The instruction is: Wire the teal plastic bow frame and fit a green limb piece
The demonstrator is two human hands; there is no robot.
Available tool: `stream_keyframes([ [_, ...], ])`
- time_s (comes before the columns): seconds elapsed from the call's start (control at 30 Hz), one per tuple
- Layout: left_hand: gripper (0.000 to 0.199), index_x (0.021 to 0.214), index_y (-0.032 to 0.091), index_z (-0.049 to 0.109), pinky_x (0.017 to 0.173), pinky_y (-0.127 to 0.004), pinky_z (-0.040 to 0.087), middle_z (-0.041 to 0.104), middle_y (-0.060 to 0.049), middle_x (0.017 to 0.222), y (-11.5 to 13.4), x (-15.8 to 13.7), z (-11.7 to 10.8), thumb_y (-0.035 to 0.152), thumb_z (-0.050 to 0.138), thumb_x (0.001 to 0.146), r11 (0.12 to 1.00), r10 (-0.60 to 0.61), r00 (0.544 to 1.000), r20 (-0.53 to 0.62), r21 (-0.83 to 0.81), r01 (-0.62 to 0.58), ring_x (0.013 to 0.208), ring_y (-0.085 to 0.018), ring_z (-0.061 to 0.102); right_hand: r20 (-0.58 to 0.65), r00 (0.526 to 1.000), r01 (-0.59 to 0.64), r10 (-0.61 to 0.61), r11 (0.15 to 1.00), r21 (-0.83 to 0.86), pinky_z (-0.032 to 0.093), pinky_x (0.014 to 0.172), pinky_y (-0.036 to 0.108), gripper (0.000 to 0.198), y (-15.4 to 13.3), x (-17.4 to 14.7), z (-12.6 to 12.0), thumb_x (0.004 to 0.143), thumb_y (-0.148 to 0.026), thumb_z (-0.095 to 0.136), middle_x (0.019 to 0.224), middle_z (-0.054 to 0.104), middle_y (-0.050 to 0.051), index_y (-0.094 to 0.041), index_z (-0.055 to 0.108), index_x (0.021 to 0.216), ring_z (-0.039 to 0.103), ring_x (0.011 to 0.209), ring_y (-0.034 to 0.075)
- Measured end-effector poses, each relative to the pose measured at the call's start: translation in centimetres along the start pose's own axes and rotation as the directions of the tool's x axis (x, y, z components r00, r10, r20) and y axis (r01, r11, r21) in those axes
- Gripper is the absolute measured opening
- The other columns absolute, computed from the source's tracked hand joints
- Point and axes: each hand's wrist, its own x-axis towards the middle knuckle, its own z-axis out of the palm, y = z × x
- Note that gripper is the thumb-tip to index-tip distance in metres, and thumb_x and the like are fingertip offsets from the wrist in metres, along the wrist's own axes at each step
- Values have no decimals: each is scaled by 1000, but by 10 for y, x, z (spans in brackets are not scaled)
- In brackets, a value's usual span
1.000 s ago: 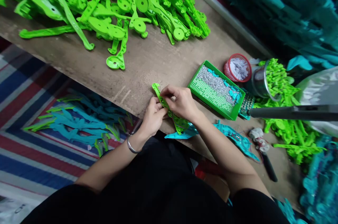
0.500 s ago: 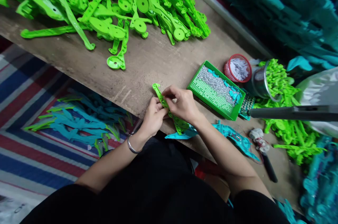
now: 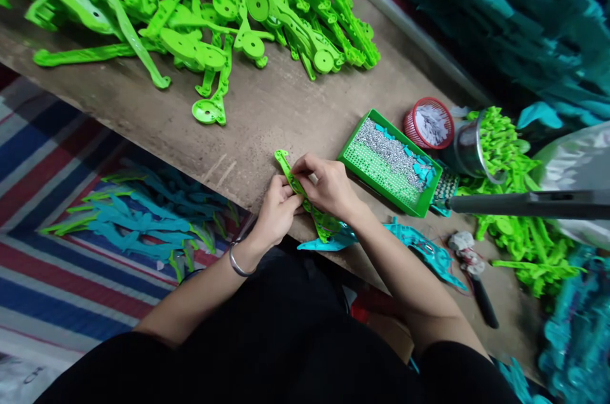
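A long, narrow bright-green plastic part (image 3: pixel 284 166) is held over the front edge of the bench, tilted, with a hooked end pointing away from me. My left hand (image 3: pixel 276 212) is closed around its near side, thumb and fingers gripping it. My right hand (image 3: pixel 328 187) is pinched against the part's middle from the right; whatever tiny piece its fingertips may hold is hidden. Below my right hand, the green part's wider end (image 3: pixel 325 225) shows above a teal plastic part (image 3: pixel 333 241) at the bench edge.
Green parts (image 3: pixel 190 48) are heaped at the back left of the bench (image 3: pixel 267 112). To the right stand a green basket (image 3: pixel 376 191) of small metal and teal pieces, a red basket (image 3: pixel 431 102) and a metal tin (image 3: pixel 469 143). A black-handled tool (image 3: pixel 485 302) lies near a grey bar (image 3: pixel 528 203).
Hardly anything differs. Both hands stay on the green part, with only a slight shift of the right fingers, and the view moves a little.
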Motion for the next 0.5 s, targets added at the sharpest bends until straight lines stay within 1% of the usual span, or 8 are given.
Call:
stream_keyframes([
  [0.1,40,100,21,43,70,-30,57,67,2,85,-1,1,-1,16,71,71,1000,4,1000,1,3,-4,77,-15,68,11,1000,17,-16,999,-41,46,70,23,12,0,0,2,84,-9,55,81,71,3,-18,63,86,65,74,14],
  [0.23,38,97,21,44,65,-25,54,67,3,84,-2,1,-1,16,71,70,999,40,999,-6,13,-40,77,-14,68,51,998,26,-21,994,-102,42,66,24,12,-1,4,2,86,-10,55,76,70,3,-17,64,84,62,70,13],
  [0.3,37,96,21,44,64,-25,54,67,3,84,-3,1,-1,16,71,71,999,48,999,-3,12,-48,75,-14,68,60,998,22,-17,997,-78,42,66,23,11,-2,5,1,86,-10,56,76,70,3,-17,65,84,62,69,13],
  [0.43,36,96,21,43,64,-26,55,67,2,85,-2,0,0,17,70,73,999,45,999,21,-1,-45,73,-13,67,3,999,-45,45,999,21,45,68,22,11,-4,5,-3,81,-8,59,79,72,2,-17,63,86,65,71,12],
  [0.5,36,96,21,43,65,-26,56,68,2,87,-2,0,-1,17,71,73,999,42,999,21,2,-42,75,-14,68,5,999,-49,48,999,16,46,68,23,12,-5,3,-4,80,-7,58,79,72,2,-17,63,85,66,71,13],
])
